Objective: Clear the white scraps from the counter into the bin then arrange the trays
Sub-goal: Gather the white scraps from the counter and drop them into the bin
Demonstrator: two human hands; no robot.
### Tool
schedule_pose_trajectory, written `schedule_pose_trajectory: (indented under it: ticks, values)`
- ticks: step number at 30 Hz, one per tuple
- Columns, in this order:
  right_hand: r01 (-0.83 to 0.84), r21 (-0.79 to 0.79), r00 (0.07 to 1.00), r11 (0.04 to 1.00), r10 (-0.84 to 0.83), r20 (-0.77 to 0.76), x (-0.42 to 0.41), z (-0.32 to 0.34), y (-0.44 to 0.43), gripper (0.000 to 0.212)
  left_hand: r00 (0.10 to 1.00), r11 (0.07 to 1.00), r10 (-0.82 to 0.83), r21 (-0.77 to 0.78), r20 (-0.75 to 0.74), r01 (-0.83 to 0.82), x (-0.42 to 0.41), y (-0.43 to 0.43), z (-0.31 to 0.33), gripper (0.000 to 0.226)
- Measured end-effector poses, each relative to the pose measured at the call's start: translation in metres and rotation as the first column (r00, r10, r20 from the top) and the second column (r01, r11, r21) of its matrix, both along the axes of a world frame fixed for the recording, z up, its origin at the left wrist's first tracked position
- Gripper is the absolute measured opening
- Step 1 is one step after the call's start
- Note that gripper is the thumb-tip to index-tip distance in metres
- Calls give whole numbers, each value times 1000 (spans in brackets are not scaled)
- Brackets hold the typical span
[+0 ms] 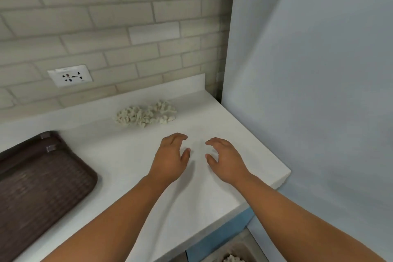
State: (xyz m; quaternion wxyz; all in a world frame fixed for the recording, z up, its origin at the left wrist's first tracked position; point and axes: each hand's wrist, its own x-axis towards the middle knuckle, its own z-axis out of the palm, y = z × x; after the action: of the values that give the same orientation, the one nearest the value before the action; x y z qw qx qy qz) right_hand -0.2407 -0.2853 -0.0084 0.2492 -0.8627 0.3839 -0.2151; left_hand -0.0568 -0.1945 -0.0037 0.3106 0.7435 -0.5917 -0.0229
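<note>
Down below the counter (127,155) edge, the bin (242,245) is showing some white bits inside. Above the counter, the left hand (172,155) and right hand (225,159) are hovering side by side, fingers loosely curved and holding nothing. The brown trays (42,187) are sitting at the left. Beyond the hands, the scraps (146,114) are lying in a heap near the back wall, its long axis running left to right along it.

The left forearm (119,219) and the right forearm (297,215) are seen uncovered from the lower edge of view up to the wrists, and the left grip (170,160) and the right grip (226,160) are likewise left bare, with short nails made out on the thumbs (186,153).
</note>
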Motion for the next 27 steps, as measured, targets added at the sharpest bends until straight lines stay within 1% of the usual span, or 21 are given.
schedule_pose_trajectory:
  ticks: [8, 12, 14, 19, 23, 25, 27]
  values:
    - [-31, 42, 998, 999, 34, -60, 117, -23, -51, 41, 996, 995, 90, 51, -21, -89, 108, -16, -25, 39]
    - [-40, 54, 994, 998, 45, -96, 176, -38, -71, 46, 993, 991, 117, 64, -15, -116, 154, -17, -38, 38]
    - [-14, 35, 993, 999, 18, -117, 201, -45, -81, 50, 990, 988, 138, 71, -21, -136, 172, -18, -42, 38]
    - [77, -55, 956, 996, -89, -281, 243, -55, -111, 55, 988, 986, 150, 70, -20, -149, 206, -22, -46, 39]
    - [44, -46, 931, 998, -58, -361, 266, -61, -126, 58, 988, 987, 154, 47, -15, -153, 221, -28, -47, 38]
    - [16, -58, 920, 998, -38, -389, 274, -65, -129, 54, 987, 987, 158, 34, -15, -157, 224, -32, -50, 37]
    - [-5, -71, 923, 997, -23, -384, 277, -68, -129, 41, 987, 987, 160, 28, -23, -160, 225, -37, -51, 37]
